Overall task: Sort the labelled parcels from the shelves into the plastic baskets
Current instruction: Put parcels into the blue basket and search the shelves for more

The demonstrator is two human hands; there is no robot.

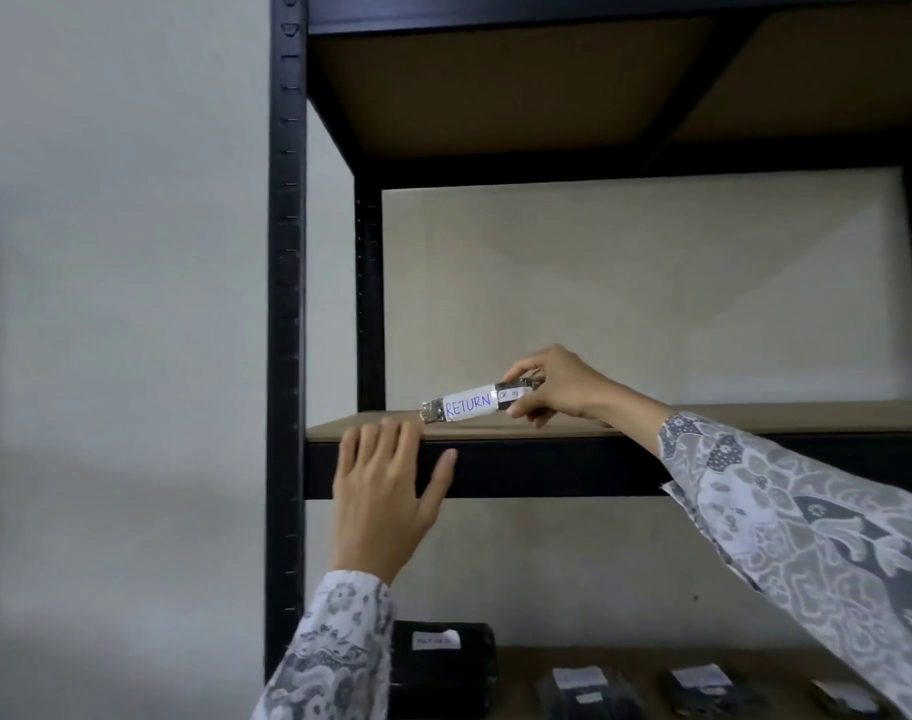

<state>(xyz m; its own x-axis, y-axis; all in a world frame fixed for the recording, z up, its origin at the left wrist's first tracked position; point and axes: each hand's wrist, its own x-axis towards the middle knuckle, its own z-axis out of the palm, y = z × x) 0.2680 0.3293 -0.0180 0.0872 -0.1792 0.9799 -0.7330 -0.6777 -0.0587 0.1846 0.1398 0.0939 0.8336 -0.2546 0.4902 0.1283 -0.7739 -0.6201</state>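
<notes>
I see the right hand (552, 389) pinching a slim RETURN parcel (474, 403) mid-frame, just above the shelf (703, 420); long axis near-horizontal, free end pointing left, slightly down. Left hand (386, 491) spread wide, empty, at the shelf edge.

A plain pale grey wall (121, 304) fills the left half of the frame, with a soft shadow low on it. Behind the rack, at centre right, the same wall shows lighter, with faint diagonal shadows across it. Patterned grey-and-white sleeves (807, 537) come in from the bottom centre and the lower right of the frame.
</notes>
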